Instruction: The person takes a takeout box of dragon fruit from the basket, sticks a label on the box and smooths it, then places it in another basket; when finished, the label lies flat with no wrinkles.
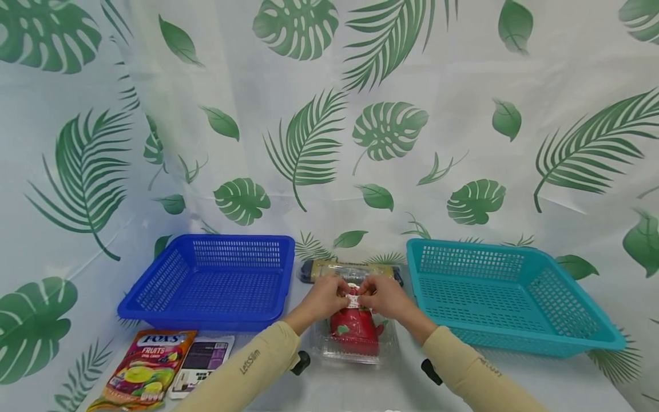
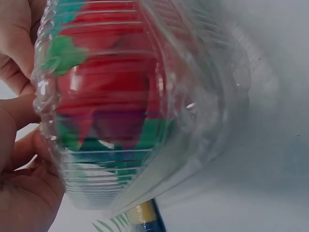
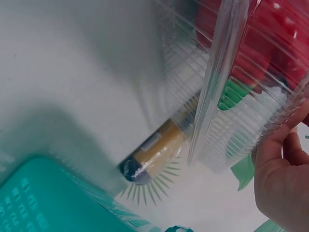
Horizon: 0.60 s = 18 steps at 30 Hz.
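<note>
A clear plastic clamshell box [image 1: 355,357] sits in the middle of the table, with a red, green-patterned thing [image 1: 355,329] inside; its kind is hard to make out through the ribbed plastic. Over the box, my left hand [image 1: 325,297] and right hand [image 1: 387,296] meet from either side. Their bent fingers and thumbs pinch a small white printed label [image 1: 353,301] between them. The left wrist view shows the box [image 2: 111,96] close up, with the left hand [image 2: 26,188] behind its ribbed side. From the right wrist, the right hand [image 3: 285,179] appears at the box's edge.
Behind the box lies a dark and yellow package [image 1: 307,271]. A blue basket [image 1: 206,325] stands left, a teal basket [image 1: 515,343] right. At front left are a Fox's candy bag [image 1: 146,369] and a white and purple packet [image 1: 203,360]. A leaf-patterned sheet hangs behind.
</note>
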### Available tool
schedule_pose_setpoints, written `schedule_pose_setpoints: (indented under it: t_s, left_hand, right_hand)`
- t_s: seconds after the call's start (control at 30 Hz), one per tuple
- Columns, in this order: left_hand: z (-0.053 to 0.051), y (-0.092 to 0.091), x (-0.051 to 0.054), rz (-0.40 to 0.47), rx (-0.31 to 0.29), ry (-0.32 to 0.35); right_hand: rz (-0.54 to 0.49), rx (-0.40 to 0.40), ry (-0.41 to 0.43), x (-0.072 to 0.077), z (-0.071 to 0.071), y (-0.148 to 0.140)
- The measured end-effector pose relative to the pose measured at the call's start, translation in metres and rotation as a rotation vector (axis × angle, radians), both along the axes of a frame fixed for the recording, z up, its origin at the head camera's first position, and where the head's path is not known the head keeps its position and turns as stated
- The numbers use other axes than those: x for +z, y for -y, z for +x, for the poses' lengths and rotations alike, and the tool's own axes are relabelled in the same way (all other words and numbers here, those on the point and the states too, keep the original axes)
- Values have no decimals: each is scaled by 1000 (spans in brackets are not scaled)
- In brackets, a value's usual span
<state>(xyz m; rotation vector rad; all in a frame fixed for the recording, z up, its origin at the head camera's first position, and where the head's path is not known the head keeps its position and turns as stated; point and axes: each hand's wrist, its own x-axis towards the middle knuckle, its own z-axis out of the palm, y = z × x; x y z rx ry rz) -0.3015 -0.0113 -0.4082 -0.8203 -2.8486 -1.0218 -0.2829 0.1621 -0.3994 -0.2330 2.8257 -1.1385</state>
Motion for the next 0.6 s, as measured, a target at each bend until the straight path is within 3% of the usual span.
schedule_pose_setpoints:
  t_s: [0.2,0.6]
  left_hand:
    - [-1,2,3,12,-23,64]
    - [-8,4,0,4,-38,170]
  right_hand:
    - [3,40,-19,0,0,0]
    - [-56,52,60,-3,-6,-2]
